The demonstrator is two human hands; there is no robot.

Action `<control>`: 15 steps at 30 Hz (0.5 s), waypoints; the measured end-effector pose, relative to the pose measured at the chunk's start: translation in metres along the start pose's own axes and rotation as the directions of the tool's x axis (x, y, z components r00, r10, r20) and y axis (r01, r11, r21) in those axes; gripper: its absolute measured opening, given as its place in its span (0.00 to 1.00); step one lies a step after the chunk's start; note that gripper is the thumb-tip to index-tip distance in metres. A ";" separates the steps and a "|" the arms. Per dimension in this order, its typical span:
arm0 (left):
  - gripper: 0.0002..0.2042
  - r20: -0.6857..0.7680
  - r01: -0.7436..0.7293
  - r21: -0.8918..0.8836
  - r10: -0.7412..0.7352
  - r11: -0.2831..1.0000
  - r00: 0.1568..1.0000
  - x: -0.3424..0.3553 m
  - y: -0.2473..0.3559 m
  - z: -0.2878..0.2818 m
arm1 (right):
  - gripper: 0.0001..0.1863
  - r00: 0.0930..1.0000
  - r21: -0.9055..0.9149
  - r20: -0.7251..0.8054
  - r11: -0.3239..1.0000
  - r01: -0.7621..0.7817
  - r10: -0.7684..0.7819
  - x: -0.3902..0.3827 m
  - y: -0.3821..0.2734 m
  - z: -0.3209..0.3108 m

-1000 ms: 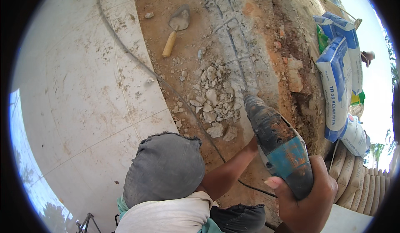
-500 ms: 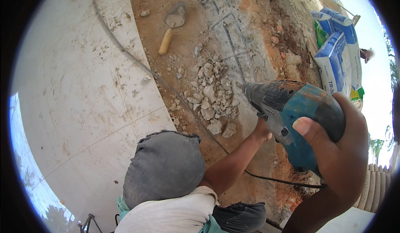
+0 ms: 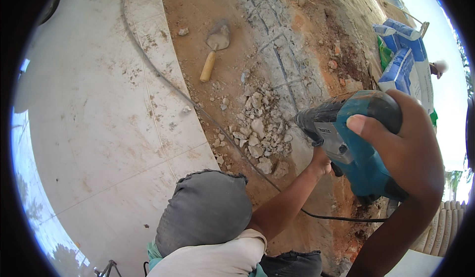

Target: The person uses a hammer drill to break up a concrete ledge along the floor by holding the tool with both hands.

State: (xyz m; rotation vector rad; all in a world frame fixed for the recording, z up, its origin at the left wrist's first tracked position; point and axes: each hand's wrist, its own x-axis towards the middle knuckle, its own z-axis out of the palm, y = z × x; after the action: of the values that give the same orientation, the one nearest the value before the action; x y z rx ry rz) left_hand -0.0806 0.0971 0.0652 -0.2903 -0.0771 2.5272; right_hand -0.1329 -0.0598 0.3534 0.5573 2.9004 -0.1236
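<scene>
A teal and black rotary hammer drill [image 3: 356,133], dusted with orange dirt, is between my two hands. My right hand [image 3: 410,148] is wrapped round its rear, with the thumb along the top of the body. Under the front part, my left hand [image 3: 321,161] is closed on the drill, its fingers mostly hidden behind the housing. The drill's dark nose points left towards a strip of grey concrete [image 3: 272,24] with grooves chiselled into it. No bit shows clearly. Beside the nose lies a heap of broken concrete chunks [image 3: 257,127].
A trowel [image 3: 208,66] with a wooden handle lies on the dirt. A grey cable [image 3: 163,76] crosses pale tiles [image 3: 99,128]; a black cord [image 3: 341,219] runs below the drill. Blue and white bags [image 3: 398,69] stand at the right, above stacked ribbed beige pieces [image 3: 438,230].
The whole view has shifted, so the ground, trowel and rubble appear lower and further right. The drill has turned a little, its rear now higher in the picture. Both hands keep their hold.
</scene>
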 end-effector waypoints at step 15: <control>0.16 -0.087 0.015 0.066 -0.009 0.998 0.996 0.000 0.012 0.010 | 0.21 0.995 0.043 -0.002 0.995 0.095 -0.095 0.023 0.033 0.006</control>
State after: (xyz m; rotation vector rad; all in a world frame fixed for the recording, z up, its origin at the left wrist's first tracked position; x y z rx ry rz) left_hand -0.0894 0.0868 0.0734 -0.3709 0.0393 2.4958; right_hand -0.1403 -0.0220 0.3416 0.4256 2.9311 -0.1997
